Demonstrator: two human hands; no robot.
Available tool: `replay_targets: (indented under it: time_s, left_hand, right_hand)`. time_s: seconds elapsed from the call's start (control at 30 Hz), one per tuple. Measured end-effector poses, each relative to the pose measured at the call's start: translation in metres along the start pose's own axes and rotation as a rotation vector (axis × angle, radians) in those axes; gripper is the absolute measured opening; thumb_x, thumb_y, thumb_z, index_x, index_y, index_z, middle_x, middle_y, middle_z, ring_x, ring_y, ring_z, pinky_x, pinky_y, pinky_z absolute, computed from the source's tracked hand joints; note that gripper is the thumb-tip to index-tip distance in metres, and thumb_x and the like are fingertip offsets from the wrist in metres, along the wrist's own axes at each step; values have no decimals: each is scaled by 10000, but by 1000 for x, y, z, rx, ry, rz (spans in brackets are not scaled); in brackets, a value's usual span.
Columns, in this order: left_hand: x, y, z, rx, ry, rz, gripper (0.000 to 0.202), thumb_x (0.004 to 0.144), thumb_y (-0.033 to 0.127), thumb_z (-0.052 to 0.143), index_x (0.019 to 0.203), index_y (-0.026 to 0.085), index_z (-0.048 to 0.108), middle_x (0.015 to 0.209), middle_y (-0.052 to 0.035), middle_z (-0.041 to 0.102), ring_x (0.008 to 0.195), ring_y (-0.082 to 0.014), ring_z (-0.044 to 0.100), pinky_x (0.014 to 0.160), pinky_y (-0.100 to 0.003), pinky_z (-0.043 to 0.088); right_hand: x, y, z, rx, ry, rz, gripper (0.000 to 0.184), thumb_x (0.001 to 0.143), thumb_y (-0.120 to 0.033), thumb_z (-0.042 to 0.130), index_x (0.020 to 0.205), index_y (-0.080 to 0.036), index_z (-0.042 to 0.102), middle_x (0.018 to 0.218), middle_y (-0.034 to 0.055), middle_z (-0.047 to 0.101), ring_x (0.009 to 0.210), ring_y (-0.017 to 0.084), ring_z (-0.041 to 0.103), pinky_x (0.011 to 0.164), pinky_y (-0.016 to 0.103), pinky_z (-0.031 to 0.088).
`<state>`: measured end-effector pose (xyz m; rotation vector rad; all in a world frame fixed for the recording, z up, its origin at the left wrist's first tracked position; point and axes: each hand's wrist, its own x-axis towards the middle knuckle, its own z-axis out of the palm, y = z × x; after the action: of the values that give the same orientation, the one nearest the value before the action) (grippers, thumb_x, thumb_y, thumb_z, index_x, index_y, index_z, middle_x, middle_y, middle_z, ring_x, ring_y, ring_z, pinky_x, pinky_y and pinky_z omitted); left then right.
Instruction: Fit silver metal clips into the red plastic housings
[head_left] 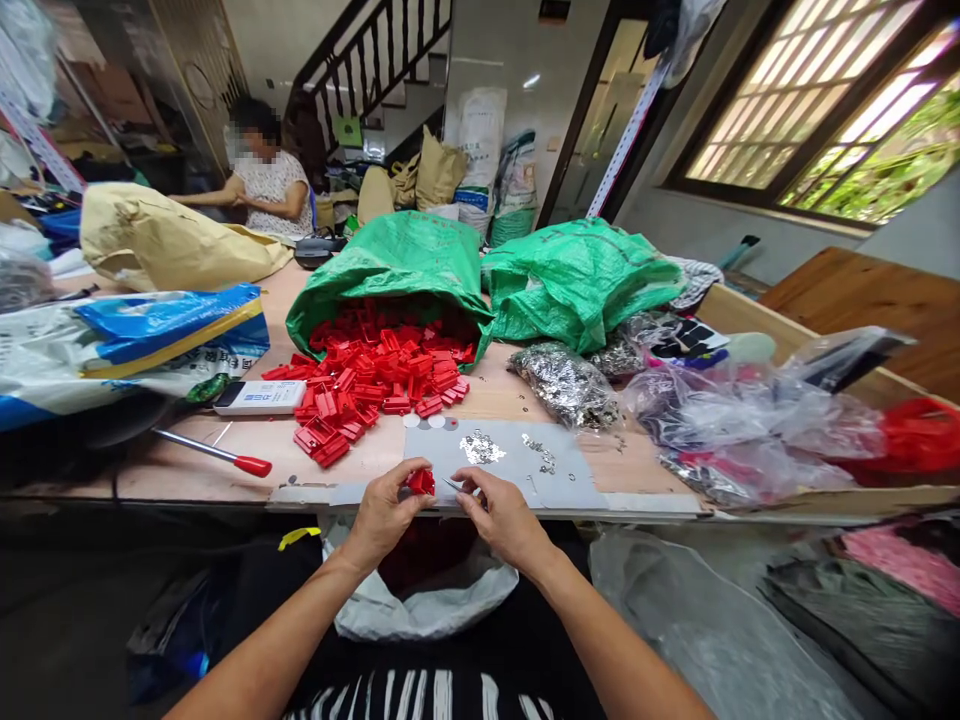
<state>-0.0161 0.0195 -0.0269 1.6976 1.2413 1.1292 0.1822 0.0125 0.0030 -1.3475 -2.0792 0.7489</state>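
Observation:
Above the front edge of the table, my left hand (386, 512) pinches a small red plastic part (421, 482). Just to its right, my right hand (501, 515) is closed on a thin pointed metal piece (451, 485), its tip facing the red part with a small gap between. A grey sheet (435, 445) lies under and beyond the hands, bearing a cluster of small shiny metal pieces (481, 448) and a looser group (540, 455) to the right. Many similar red parts (367, 370) spill from a green woven sack (405, 250). Below the hands, a white sack (435, 612) gapes open on the lap.
To the left are a white box (260, 397), a lever with a red handle (251, 466) and a blue-and-white bag (127, 345). Clear bags of metal pieces (566, 385) and plastic bags (757, 410) crowd the right. Another person (274, 185) sits across the table.

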Motion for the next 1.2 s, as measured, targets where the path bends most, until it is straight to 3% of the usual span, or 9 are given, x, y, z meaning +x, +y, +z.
replay_targets:
  time_s: [0.17, 0.57, 0.93, 1.2]
  left_hand:
    - [6, -7, 0, 87, -76, 42, 399, 736, 229, 651, 1134, 235, 629, 1027, -41, 704, 934, -190, 639, 872, -343, 488]
    - [8, -10, -3, 107, -104, 18, 399, 727, 253, 675, 1124, 235, 638, 1045, -34, 713, 935, -195, 657, 860, -321, 503]
    - [8, -9, -4, 119, -129, 4, 285, 731, 240, 674, 1014, 224, 655, 923, -15, 714, 829, -179, 655, 781, -279, 500]
    - [9, -8, -3, 106, -118, -19, 290, 722, 277, 691, 1002, 212, 653, 936, -26, 712, 845, -183, 647, 800, -288, 497]
  right_hand:
    - [4, 4, 0, -78, -51, -27, 160, 853, -172, 523, 970, -208, 627, 908, 29, 656, 828, 153, 593, 756, 267, 436]
    - [10, 5, 2, -132, -129, -81, 190, 869, -158, 513, 989, -223, 645, 939, 27, 640, 875, 143, 593, 785, 251, 438]
    - [8, -2, 8, -192, -141, -7, 159, 899, -176, 486, 967, -220, 622, 948, 26, 625, 896, 151, 595, 793, 246, 437]
    - [3, -17, 20, -309, -95, 101, 143, 883, -164, 473, 937, -216, 595, 923, 30, 609, 795, 157, 600, 685, 251, 427]
